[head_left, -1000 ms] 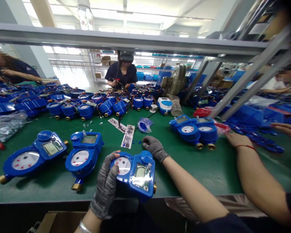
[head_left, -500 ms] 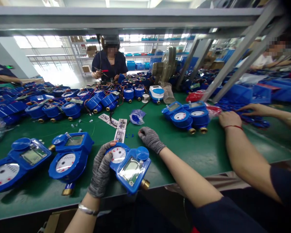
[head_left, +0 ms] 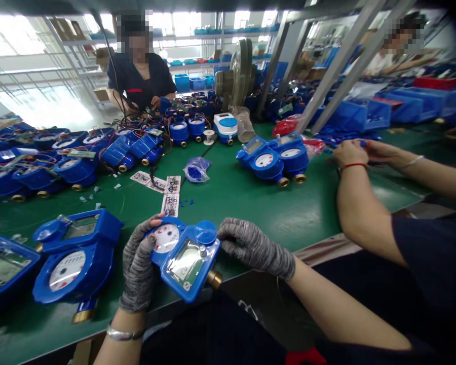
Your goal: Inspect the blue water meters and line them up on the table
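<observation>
My left hand [head_left: 140,261], in a grey fingerless glove, grips a blue water meter [head_left: 192,234] by its round dial end. The meter is tilted at the table's near edge, its display and brass fitting toward the lower right. My right hand [head_left: 251,243], gloved alike, is closed at the meter's right side, beside its round blue lid. The meter's edge partly hides those fingertips, and whatever they hold cannot be made out. Small blue pieces [head_left: 187,202] lie on the green table beyond the meter, near printed paper labels [head_left: 171,195] and a plastic bag of blue parts [head_left: 197,170].
More water meters [head_left: 78,256] stand at my left, and a pair [head_left: 275,158] stands at the right. Rows of wired meters [head_left: 72,170] line the far side, where a co-worker [head_left: 140,76] sits. Another person's hands [head_left: 351,152] work at the right, near blue bins [head_left: 361,114].
My right hand has moved back from beside the small blue pieces to the meter's right side. My left hand keeps its grip on the meter. The view has shifted right and down.
</observation>
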`<state>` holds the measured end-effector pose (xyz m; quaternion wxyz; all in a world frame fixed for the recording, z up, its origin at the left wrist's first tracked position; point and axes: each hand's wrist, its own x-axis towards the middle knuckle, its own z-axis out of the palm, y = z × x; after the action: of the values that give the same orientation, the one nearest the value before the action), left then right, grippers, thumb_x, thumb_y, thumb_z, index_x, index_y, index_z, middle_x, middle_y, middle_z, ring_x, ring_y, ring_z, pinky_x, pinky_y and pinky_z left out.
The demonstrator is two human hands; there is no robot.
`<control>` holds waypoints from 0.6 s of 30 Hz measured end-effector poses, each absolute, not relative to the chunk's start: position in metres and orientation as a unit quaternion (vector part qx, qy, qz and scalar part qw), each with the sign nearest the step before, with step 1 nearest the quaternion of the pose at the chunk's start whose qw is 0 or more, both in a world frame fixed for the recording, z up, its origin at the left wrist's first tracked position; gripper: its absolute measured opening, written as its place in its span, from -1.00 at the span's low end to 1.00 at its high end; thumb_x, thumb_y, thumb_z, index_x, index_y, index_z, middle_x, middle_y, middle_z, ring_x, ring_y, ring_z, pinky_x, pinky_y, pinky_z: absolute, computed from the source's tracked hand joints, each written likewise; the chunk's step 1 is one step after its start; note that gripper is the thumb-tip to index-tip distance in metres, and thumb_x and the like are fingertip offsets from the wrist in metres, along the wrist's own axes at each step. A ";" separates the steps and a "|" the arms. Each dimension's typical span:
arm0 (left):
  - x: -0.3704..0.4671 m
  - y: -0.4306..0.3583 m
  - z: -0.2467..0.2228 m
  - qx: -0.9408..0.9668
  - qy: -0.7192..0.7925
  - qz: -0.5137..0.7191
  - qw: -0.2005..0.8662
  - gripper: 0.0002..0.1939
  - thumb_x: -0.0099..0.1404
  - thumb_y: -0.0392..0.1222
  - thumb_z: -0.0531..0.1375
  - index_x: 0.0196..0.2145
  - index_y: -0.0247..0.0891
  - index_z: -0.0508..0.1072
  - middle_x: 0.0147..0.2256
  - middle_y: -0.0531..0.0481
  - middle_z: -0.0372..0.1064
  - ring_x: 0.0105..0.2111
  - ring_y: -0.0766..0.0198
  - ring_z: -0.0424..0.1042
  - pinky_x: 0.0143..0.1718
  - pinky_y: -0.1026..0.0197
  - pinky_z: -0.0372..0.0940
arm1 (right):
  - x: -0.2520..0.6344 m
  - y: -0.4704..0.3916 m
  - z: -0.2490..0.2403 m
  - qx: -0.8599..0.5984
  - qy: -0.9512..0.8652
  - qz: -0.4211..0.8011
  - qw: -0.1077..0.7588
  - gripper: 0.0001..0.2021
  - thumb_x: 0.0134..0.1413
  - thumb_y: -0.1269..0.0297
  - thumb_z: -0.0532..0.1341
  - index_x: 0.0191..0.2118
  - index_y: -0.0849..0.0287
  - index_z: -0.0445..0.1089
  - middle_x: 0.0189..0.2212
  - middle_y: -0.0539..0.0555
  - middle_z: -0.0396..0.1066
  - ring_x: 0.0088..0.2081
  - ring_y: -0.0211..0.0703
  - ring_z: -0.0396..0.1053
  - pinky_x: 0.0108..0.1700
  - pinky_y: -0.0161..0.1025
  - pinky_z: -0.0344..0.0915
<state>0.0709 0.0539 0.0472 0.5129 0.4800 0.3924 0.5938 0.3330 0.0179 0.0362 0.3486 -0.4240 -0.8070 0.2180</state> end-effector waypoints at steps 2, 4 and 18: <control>0.070 0.054 0.047 0.479 0.393 0.593 0.514 -0.74 0.27 -0.16 0.19 -0.12 -0.31 0.49 0.04 -0.20 0.42 -0.01 0.01 0.43 0.00 0.06 0.31 | 0.334 0.020 0.040 -0.408 -0.826 0.204 0.332 -0.85 0.30 0.24 0.13 -0.15 0.17 0.40 -0.25 0.06 0.37 -0.24 -0.18 0.32 -0.15 -0.21 0.31; 0.070 0.055 0.046 0.478 0.392 0.594 0.515 -0.74 0.27 -0.16 0.18 -0.12 -0.31 0.49 0.05 -0.21 0.41 0.01 -0.01 0.42 0.01 0.04 0.31 | 0.335 0.021 0.042 -0.395 -0.843 0.181 0.316 -0.84 0.30 0.26 0.12 -0.14 0.18 0.40 -0.24 0.09 0.37 -0.23 -0.17 0.33 -0.13 -0.19 0.33; 0.072 0.054 0.045 0.461 0.387 0.601 0.526 -0.73 0.24 -0.14 0.22 -0.14 -0.30 0.50 0.04 -0.21 0.42 -0.01 -0.03 0.43 -0.01 0.02 0.33 | 0.343 0.001 0.042 -0.340 -0.896 0.082 0.272 -0.71 0.31 0.38 0.09 0.09 0.19 0.34 -0.11 0.21 0.44 -0.06 -0.03 0.38 0.03 0.05 0.32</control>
<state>0.0719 0.0545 0.0455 0.5264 0.4608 0.3865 0.6010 0.3429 0.0008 0.0417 0.2721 -0.3400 -0.8964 0.0820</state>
